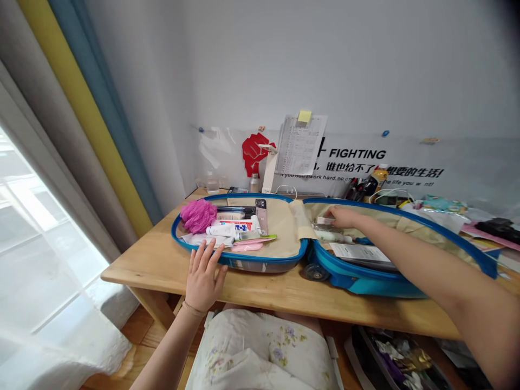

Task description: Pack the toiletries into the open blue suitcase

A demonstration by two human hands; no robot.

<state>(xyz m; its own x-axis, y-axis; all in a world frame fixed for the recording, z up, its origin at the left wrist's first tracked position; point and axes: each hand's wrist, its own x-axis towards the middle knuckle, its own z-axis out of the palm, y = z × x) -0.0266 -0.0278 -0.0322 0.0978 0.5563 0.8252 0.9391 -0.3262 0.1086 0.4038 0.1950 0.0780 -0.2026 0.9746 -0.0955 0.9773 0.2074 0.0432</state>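
Observation:
A blue suitcase lies opened flat on the wooden desk, both halves facing up. My left hand is open with fingers spread at the front rim of the left half. In that half sit a pink bath puff, a white toothpaste tube, a green-tipped toothbrush and other small items. My right hand reaches into the right half, its fingers closed by a small white item whose kind I cannot make out. Close to it lie a clear bottle and a white printed card.
Behind the suitcase stand a white lamp and a small bottle. Pens and a yellow bottle are at the back right. An open bin with crumpled contents sits under the desk. Curtains hang at the left.

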